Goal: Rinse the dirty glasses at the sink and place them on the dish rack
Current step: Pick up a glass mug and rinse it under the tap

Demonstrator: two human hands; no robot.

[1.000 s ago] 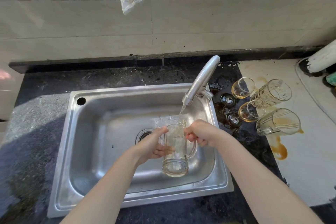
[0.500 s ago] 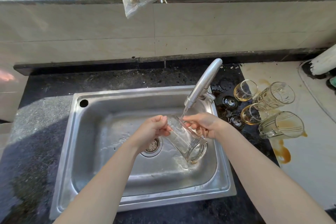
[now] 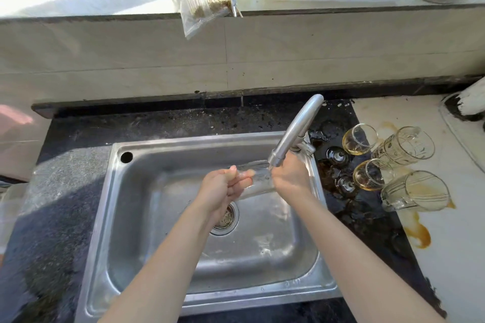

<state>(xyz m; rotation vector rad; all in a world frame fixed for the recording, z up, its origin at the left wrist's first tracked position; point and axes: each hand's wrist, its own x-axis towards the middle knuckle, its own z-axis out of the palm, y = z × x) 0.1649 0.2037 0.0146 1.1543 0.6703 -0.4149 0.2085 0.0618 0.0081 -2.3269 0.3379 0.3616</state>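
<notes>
The left hand's (image 3: pixel 223 189) fingers (image 3: pixel 240 178) curl round the left end of the glass (image 3: pixel 258 181), with the thumb on top. The right hand (image 3: pixel 291 178) grips the other end, its fingers mostly hidden behind the back of the hand. Together they hold the glass just right of the frame's centre, above the sink (image 3: pixel 102 217).

A second back the glass is upright under the tap (image 3: pixel 296 131), mouth up to the stream. Half a second back it is tipped, base toward the lower right, low in the basin. Now it lies nearly level between the hands and sits higher, close under the spout's tip. The left hand is at the end of the glass rather than on its side wall, and the right hand shows its back to the camera. The stream is too faint to make out here.

Filled, emptied and now turned on its side, this glass looks well into its rinse, probably getting its outside wetted. It is not yet heading anywhere, and no rack shows in the frame.

At the right of the frame four dirty glasses (image 3: pixel 404 145) lie on their sides on the counter (image 3: pixel 78 165), unmoved. Amber dregs sit in them, and a brown spill (image 3: pixel 417 233) lies below them. By that count most of the task is still ahead.
</notes>
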